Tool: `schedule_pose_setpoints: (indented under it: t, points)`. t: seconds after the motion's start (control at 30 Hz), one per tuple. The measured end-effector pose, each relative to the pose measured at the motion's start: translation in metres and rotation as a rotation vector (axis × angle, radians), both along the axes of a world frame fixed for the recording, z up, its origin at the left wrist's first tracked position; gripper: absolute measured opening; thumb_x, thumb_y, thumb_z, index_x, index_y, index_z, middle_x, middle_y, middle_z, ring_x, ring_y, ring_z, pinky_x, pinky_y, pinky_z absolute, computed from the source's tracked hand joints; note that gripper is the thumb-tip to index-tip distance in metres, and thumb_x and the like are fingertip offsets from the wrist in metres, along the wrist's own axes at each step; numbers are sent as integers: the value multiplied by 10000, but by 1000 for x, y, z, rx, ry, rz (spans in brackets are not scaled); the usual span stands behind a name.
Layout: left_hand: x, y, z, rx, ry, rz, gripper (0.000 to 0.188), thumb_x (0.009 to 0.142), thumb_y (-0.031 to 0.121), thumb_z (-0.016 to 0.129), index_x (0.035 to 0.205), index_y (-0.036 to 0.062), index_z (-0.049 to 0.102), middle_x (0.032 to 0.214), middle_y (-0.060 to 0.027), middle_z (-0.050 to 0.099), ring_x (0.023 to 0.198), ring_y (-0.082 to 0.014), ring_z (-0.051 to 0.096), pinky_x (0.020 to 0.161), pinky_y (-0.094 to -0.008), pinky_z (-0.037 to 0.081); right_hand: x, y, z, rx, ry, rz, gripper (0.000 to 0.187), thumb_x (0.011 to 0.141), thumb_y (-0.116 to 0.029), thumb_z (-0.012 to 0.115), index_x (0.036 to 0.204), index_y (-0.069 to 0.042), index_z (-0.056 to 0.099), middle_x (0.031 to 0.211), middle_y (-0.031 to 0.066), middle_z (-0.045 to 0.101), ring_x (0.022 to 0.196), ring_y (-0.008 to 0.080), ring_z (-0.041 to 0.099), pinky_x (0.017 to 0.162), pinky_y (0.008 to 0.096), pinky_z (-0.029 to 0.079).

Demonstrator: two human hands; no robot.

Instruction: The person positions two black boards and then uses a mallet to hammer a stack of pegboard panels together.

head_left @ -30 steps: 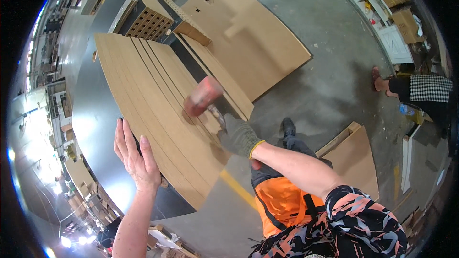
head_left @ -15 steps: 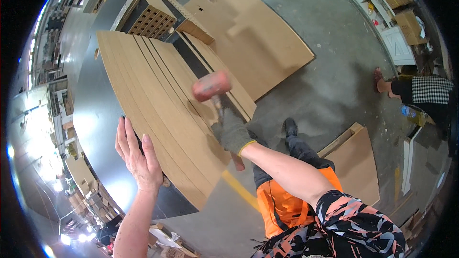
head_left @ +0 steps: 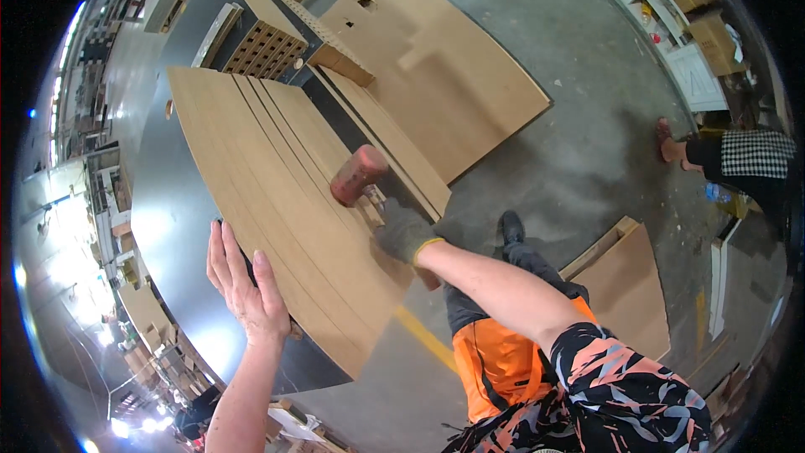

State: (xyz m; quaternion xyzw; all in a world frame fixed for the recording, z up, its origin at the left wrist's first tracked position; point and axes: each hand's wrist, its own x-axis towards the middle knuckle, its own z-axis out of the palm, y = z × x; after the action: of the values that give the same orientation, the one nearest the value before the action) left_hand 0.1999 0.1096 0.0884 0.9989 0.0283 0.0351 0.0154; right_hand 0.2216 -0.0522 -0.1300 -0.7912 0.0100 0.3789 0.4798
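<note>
My right hand, in a grey work glove with a yellow cuff, is closed round the handle of a mallet. Its thick red head hangs above the right side of a wood-toned slatted panel; whether it touches is unclear. My left hand, bare, lies against the panel's left edge with fingers stretched out and thumb apart. Something dark shows between that thumb and the fingers, mostly hidden by the hand. Under the panel is a large dark, shiny board.
A block with rows of holes and an upright board stand beyond the panel. Flat cardboard lies on the floor at far right, another piece near my legs. A person's leg shows at the right rim beside white cabinets.
The mallet head has swung a little left and down, its tilt now steeper. My right hand has shifted slightly with it. My left hand stays at the panel's edge.
</note>
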Motion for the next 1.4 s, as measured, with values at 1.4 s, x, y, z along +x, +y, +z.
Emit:
schedule_pose_setpoints:
  t: [1.4]
  points:
    - [0,1,-2,-17,-10,7,549,1010,348,367,1472,55,322,1511,-167,299,1383,-347,259,1142,-460,203,-63,-50,78,117,-295,95,345,824,-275,602,1042,-56,449,751,258,620,711,447,620,663,553,470]
